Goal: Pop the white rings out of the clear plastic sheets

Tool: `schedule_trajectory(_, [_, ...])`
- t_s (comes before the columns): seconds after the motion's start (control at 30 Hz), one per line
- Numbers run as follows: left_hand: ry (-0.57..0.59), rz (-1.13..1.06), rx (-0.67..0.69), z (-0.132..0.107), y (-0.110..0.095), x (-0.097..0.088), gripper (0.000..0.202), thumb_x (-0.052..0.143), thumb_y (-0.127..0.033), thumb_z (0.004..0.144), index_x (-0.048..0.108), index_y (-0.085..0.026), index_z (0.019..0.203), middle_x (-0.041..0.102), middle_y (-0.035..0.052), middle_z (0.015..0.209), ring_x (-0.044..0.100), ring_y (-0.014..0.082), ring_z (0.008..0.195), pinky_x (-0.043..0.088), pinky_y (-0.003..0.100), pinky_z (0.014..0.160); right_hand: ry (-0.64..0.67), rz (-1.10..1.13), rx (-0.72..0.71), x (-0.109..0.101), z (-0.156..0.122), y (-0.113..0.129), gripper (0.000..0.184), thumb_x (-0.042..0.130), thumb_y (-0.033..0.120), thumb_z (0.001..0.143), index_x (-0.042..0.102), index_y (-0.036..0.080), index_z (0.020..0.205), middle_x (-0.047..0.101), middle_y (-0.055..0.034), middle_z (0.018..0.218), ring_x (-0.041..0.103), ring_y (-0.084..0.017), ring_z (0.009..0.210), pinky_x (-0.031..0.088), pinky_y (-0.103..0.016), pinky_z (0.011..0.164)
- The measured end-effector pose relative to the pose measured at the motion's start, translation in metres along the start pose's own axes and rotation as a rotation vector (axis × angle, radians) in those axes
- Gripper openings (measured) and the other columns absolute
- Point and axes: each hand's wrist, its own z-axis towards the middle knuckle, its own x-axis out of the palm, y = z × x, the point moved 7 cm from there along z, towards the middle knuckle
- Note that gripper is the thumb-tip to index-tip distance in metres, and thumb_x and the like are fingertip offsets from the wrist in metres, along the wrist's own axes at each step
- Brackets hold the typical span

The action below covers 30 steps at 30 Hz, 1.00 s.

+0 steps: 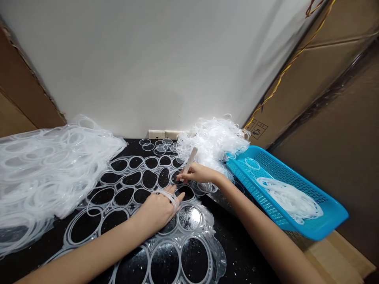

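A translucent moulded sheet with rows of ring shapes (139, 207) lies flat on the black tabletop. My left hand (161, 205) rests palm down on its middle, fingers stretched toward the far right, with several white rings (170, 197) looped around its fingers. Just beyond those fingertips, my right hand (195, 173) is closed around a pale flat stick-like tool (190, 159) that points up. The tool's lower end is at a ring near the sheet's right edge; its exact contact is hidden by the fingers.
Stacked translucent ring sheets (53, 169) lie at left. A tangled heap of thin clear rings (214, 138) stands by the white wall. On the right, a blue plastic basket (331, 221) holds a bundle of white rings (291, 199). Cardboard boxes (325, 98) flank the table.
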Motion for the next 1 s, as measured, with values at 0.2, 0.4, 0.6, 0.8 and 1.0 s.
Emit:
schedule_trajectory(0.2, [-0.038, -0.035, -0.029, 0.001, 0.001, 0.004, 0.042, 0.039, -0.026, 0.087, 0.045, -0.013, 0.126, 0.048, 0.0245, 0.125, 0.045, 0.0322, 0.116, 0.045, 0.041, 0.086, -0.043, -0.096, -0.049, 0.001, -0.001, 0.010, 0.022, 0.050, 0.030, 0.085, 0.066, 0.016, 0.083, 0.066, -0.0045, 0.073, 0.059, -0.013, 0.067, 0.046, -0.023, 0.060])
schedule_trajectory(0.4, [-0.119, -0.079, -0.044, 0.000, 0.003, 0.006, 0.041, 0.038, -0.030, 0.087, 0.047, -0.015, 0.124, 0.049, 0.0207, 0.126, 0.045, 0.0305, 0.117, 0.044, 0.041, 0.085, -0.126, -0.129, -0.141, 0.008, -0.012, 0.014, 0.021, 0.047, 0.029, 0.086, 0.065, 0.018, 0.088, 0.066, -0.0059, 0.086, 0.059, -0.014, 0.076, 0.048, -0.026, 0.068])
schedule_trajectory(0.6, [-0.087, -0.053, -0.048, 0.002, 0.002, 0.006, 0.042, 0.038, -0.030, 0.087, 0.046, -0.015, 0.126, 0.045, 0.0221, 0.128, 0.042, 0.0316, 0.119, 0.042, 0.042, 0.087, -0.242, -0.122, -0.215, 0.013, -0.025, 0.016, 0.024, 0.043, 0.026, 0.089, 0.064, 0.015, 0.094, 0.064, -0.0078, 0.094, 0.057, -0.015, 0.086, 0.047, -0.031, 0.079])
schedule_trajectory(0.8, [-0.097, -0.067, -0.086, 0.002, 0.002, 0.008, 0.042, 0.040, -0.029, 0.086, 0.046, -0.015, 0.125, 0.047, 0.0189, 0.128, 0.044, 0.0317, 0.117, 0.043, 0.042, 0.085, -0.294, -0.164, -0.245, 0.018, -0.028, 0.018, 0.026, 0.041, 0.027, 0.089, 0.064, 0.017, 0.094, 0.064, -0.0080, 0.091, 0.055, -0.016, 0.083, 0.046, -0.032, 0.076])
schedule_trajectory(1.0, [-0.106, -0.094, -0.083, 0.003, 0.004, 0.007, 0.040, 0.038, -0.031, 0.087, 0.049, -0.015, 0.122, 0.049, 0.0181, 0.126, 0.044, 0.0312, 0.116, 0.042, 0.043, 0.086, -0.328, -0.079, -0.197, 0.018, -0.028, 0.014, 0.027, 0.041, 0.030, 0.089, 0.065, 0.017, 0.094, 0.063, -0.0071, 0.088, 0.056, -0.014, 0.078, 0.047, -0.029, 0.072])
